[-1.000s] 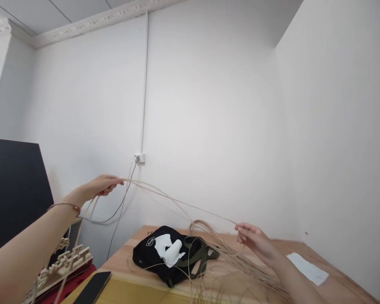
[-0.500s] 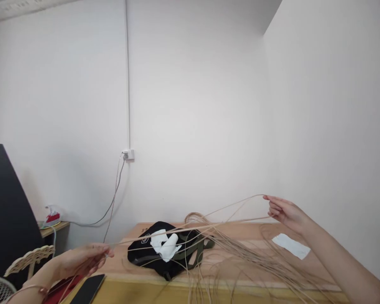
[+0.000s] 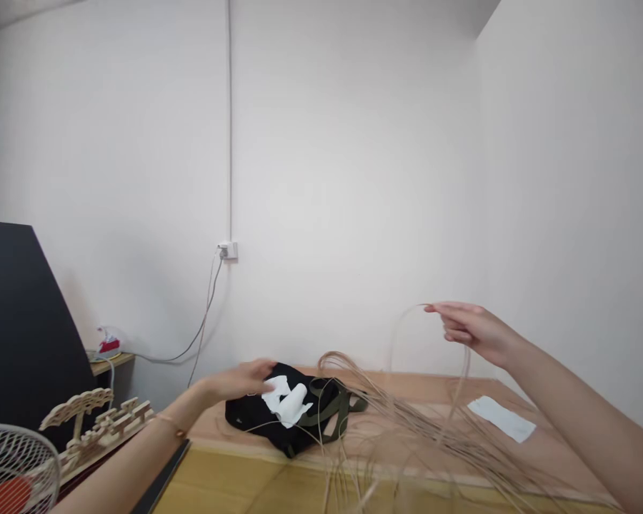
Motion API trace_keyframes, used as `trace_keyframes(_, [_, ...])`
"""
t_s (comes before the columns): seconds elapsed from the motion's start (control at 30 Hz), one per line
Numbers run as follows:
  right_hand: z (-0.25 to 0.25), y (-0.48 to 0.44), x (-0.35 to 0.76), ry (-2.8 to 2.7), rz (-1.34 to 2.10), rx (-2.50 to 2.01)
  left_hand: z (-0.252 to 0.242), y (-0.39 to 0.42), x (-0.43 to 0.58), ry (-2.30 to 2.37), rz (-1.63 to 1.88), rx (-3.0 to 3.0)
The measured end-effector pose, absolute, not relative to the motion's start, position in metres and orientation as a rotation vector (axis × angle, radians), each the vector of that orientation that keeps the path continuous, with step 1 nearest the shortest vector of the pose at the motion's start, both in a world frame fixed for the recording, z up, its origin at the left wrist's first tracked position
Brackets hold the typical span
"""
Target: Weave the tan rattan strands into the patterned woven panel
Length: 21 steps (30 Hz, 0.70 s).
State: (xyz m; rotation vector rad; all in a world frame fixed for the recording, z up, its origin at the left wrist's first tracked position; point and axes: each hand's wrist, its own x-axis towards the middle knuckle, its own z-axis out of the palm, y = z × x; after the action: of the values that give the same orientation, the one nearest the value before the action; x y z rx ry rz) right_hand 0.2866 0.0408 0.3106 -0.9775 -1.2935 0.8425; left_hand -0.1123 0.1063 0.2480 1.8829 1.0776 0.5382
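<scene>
My right hand (image 3: 474,330) is raised on the right, with thumb and forefinger pinching a thin tan cane strand (image 3: 406,311). The strand curves down in blurred lengths on both sides of the hand. My left hand (image 3: 241,380), smeared a little by motion, hovers at the left edge of a black bag (image 3: 257,422). Its fingers reach out to the right, apart, and no strand shows in them. Below and between my hands, a loose bundle of tan cane strands (image 3: 407,414) lies across the wooden table (image 3: 214,421).
Crumpled white tissue (image 3: 292,407) rests on the bag, and a flat white tissue (image 3: 502,418) lies at right. A yellow surface (image 3: 219,478) runs along the front. At left are a fan (image 3: 16,464), a wooden cut-out model (image 3: 83,421) and a black panel (image 3: 26,343). Behind is a wall socket (image 3: 228,250).
My left hand has let go of the stretched strands and moved right and up toward the bag. My right hand has shifted slightly left and up, and its strand now hangs slack.
</scene>
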Motion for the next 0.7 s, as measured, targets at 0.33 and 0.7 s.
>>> trace_keyframes(0.33, [0.4, 0.049, 0.195, -1.542, 0.393, -1.062, 0.328, 0.061, 0.011, 0.309, 0.854, 1.602])
trace_keyframes(0.7, [0.436, 0.029, 0.258, -1.293, -0.085, -1.311, 0.282, 0.085, -0.069, 0.532, 0.615, 1.774])
